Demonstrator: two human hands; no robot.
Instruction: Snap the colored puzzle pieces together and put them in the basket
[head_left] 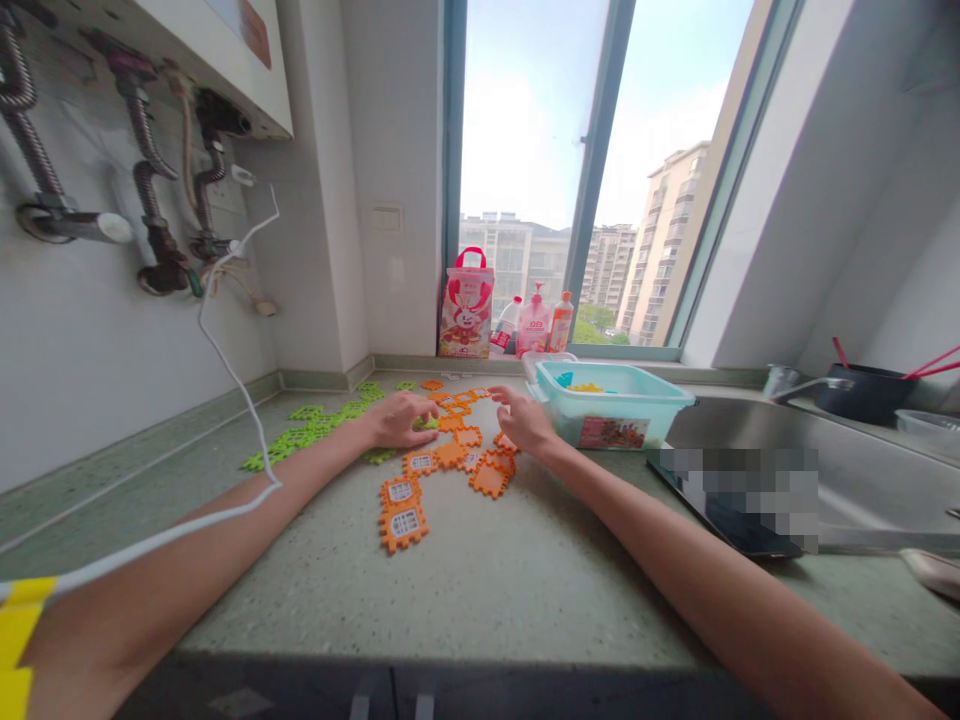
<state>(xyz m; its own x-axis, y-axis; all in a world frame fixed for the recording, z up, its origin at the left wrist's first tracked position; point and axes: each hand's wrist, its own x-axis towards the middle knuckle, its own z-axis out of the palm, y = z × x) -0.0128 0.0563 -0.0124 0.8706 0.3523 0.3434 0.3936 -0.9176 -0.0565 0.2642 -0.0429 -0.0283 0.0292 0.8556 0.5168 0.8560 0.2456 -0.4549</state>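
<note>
My left hand [401, 420] rests low over the counter, thumb and fingers apart. A light green puzzle tile [427, 424] shows in the gap between them; I cannot tell whether they touch it. My right hand [523, 420] is at the right side of the orange pieces, its fingers parted and partly bent. Its fingertips are close to a small orange tile [478, 393]. A winding chain of orange interlocking tiles [451, 455] lies between the hands and runs toward me, some with white window-like inserts [405, 523]. Linked green tiles [304, 435] spread out beyond my left forearm.
A light blue plastic tub [611, 400] with yellow and blue pieces stands right of my right hand. A dark flat device [720, 515] lies by the sink [862, 480]. A white cable [232, 365] hangs across my left forearm. Bottles [535, 325] line the windowsill.
</note>
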